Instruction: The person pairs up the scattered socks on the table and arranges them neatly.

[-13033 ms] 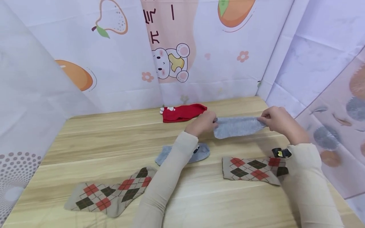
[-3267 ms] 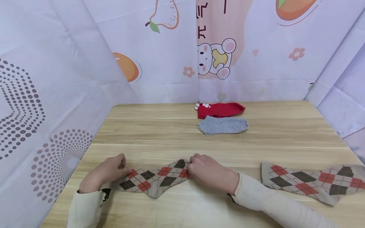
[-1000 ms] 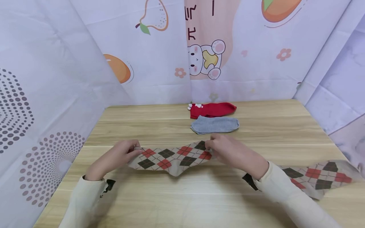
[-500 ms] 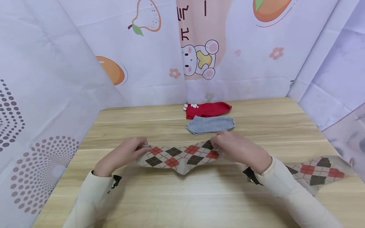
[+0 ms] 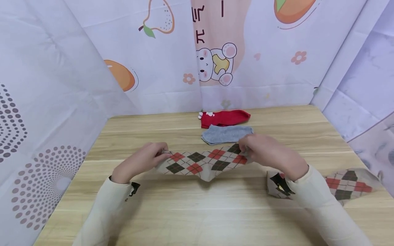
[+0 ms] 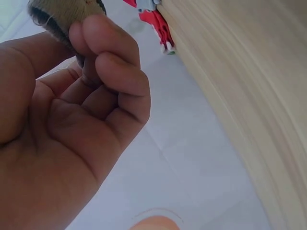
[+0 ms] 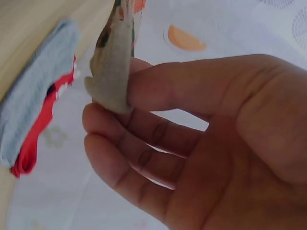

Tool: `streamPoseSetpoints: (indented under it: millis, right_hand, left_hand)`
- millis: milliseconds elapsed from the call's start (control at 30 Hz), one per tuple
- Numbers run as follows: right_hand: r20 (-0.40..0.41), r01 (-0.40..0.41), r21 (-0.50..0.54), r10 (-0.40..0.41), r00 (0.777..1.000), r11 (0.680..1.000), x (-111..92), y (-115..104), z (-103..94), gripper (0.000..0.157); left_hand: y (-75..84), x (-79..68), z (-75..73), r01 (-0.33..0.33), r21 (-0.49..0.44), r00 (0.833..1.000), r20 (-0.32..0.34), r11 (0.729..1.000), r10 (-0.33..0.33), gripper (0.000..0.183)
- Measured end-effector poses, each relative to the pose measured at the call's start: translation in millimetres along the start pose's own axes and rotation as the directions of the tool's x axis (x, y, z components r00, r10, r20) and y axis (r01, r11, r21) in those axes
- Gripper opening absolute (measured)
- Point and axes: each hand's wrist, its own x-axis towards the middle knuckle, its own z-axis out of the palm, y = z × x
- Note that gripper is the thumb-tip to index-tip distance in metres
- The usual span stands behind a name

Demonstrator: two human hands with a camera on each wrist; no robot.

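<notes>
An argyle sock (image 5: 197,163) in beige, red and dark brown hangs stretched above the table between both hands. My left hand (image 5: 140,162) pinches its cuff end, and the left wrist view shows thumb and fingers on the beige knit (image 6: 62,19). At the toe end my right hand (image 5: 274,153) grips the sock, with the beige toe (image 7: 112,88) between thumb and fingers in the right wrist view. A second argyle sock (image 5: 349,184) lies on the table at the right, partly hidden under the right forearm.
Grey socks (image 5: 226,134) lie behind the held sock, just in front of a red sock (image 5: 226,118) with a white figure. The wooden table (image 5: 191,212) meets a printed curtain (image 5: 160,68) at the back. Hanging cloth also borders both sides.
Grey socks went from apart to lying together by the red one. The argyle sock, flat on the table earlier, was lifted; lately both hands carried it slightly right and away from me.
</notes>
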Motion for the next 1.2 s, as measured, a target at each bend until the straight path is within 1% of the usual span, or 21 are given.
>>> streamPoseSetpoints:
  millis: [133, 333, 533, 600, 733, 1000, 1200]
  right_hand:
    - [-0.020, -0.019, 0.008, 0.019, 1.000, 1.000, -5.6, 8.5, -10.4, 0.032]
    - [0.024, -0.094, 0.034, 0.093, 0.995, 0.995, -9.6, 18.4, -18.6, 0.031]
    - [0.053, -0.159, -0.001, 0.159, 0.986, 0.987, -6.7, 34.0, -14.9, 0.022]
    - [0.065, -0.189, -0.013, 0.189, 0.980, 0.982, -5.2, 40.2, -13.3, 0.020]
    - [0.078, -0.224, -0.027, 0.226, 0.971, 0.974, -3.7, 51.6, -12.3, 0.018]
    - [0.079, -0.284, -0.052, 0.287, 0.955, 0.957, -0.8, 65.9, -9.9, 0.024]
    - [0.103, -0.279, -0.056, 0.283, 0.953, 0.959, 3.1, 74.1, -3.8, 0.026]
  left_hand:
    - [6.8, 11.7, 1.8, -0.019, 0.009, 1.000, 0.002, 1.000, 0.019, 0.021]
    - [17.6, 31.5, 6.0, -0.042, 0.026, 0.999, -0.007, 0.999, 0.042, 0.017]
    - [26.3, 51.5, 11.9, -0.077, 0.045, 0.997, 0.018, 0.996, 0.077, 0.022]
    - [28.7, 58.1, 14.4, -0.090, 0.053, 0.996, 0.022, 0.995, 0.089, 0.021]
    - [31.8, 70.4, 19.5, -0.109, 0.060, 0.994, 0.021, 0.992, 0.108, 0.020]
    - [36.2, 91.8, 29.1, -0.117, 0.058, 0.992, 0.045, 0.991, 0.114, 0.019]
    - [29.8, 103.0, 44.3, -0.111, 0.069, 0.992, 0.067, 0.991, 0.107, 0.016]
